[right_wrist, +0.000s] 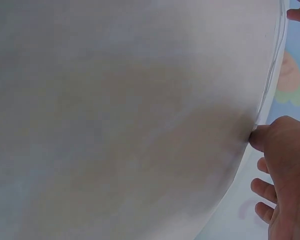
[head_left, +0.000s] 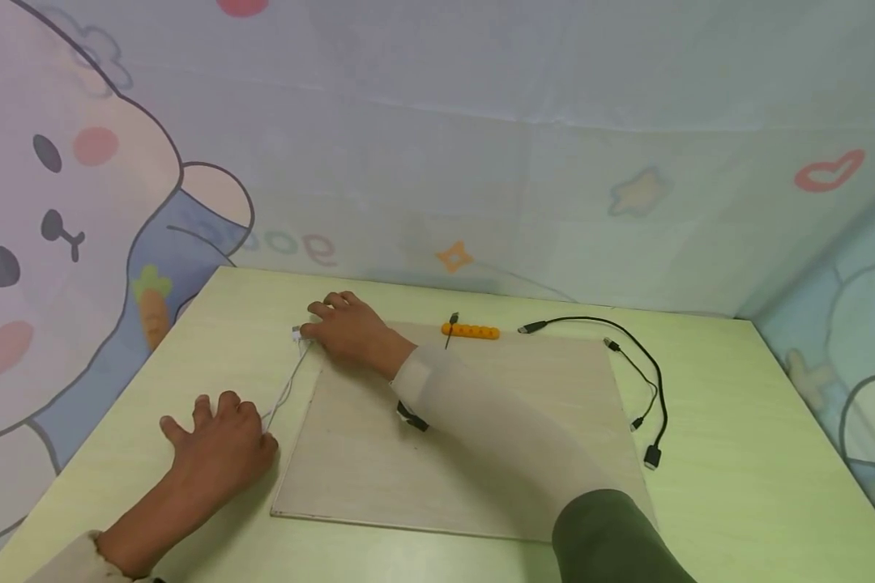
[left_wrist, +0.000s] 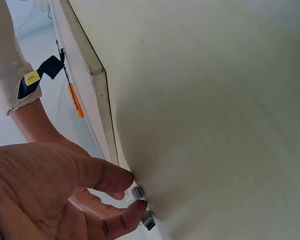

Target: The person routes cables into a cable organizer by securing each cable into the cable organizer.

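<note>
As left hand (head_left: 222,445) and right hand (head_left: 352,330) partly hide the white cable (head_left: 289,382), whether either grips is unclear.

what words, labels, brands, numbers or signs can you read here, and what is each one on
"oog", roughly: faint letters on the backdrop; those to their left are too faint to read.
Yellow label on the black gear at the right sleeve: too small and blurred to read.
Cable plugs: no readable marking.

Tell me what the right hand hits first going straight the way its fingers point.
Probably the printed backdrop, past a bare stretch of table; how high the right hand sits is unclear.
</note>
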Demonstrator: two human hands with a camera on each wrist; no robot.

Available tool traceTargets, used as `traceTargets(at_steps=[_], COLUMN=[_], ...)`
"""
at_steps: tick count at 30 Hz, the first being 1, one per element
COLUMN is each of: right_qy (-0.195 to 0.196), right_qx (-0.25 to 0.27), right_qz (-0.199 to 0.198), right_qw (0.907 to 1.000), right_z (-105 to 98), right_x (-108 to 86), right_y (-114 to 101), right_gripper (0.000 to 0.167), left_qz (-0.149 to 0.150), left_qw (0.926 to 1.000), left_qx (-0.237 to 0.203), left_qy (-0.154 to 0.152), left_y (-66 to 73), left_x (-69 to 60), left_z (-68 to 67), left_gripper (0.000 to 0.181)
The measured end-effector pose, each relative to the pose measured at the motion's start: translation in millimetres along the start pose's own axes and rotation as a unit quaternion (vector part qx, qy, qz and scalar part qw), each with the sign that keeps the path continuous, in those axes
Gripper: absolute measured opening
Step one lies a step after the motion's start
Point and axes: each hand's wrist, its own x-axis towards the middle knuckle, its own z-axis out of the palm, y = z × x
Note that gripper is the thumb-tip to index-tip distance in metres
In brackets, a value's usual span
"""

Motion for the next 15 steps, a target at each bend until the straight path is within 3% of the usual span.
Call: traceTargets(at_steps=[15], right_qy=[0.007], right_qx=[0.057], right_qz=[0.014], right_qw=[0.9983], right_z=[-3.9], right_x=[12.8], right_y=[-0.6], right_gripper=[0.037], left_qz=[-0.001], left_qw=[0.9999], left_qx=[-0.008], left_qy=[-0.011], left_y=[0.1], left_x=[4.8], left_z=[-5.4], left_gripper=[0.018])
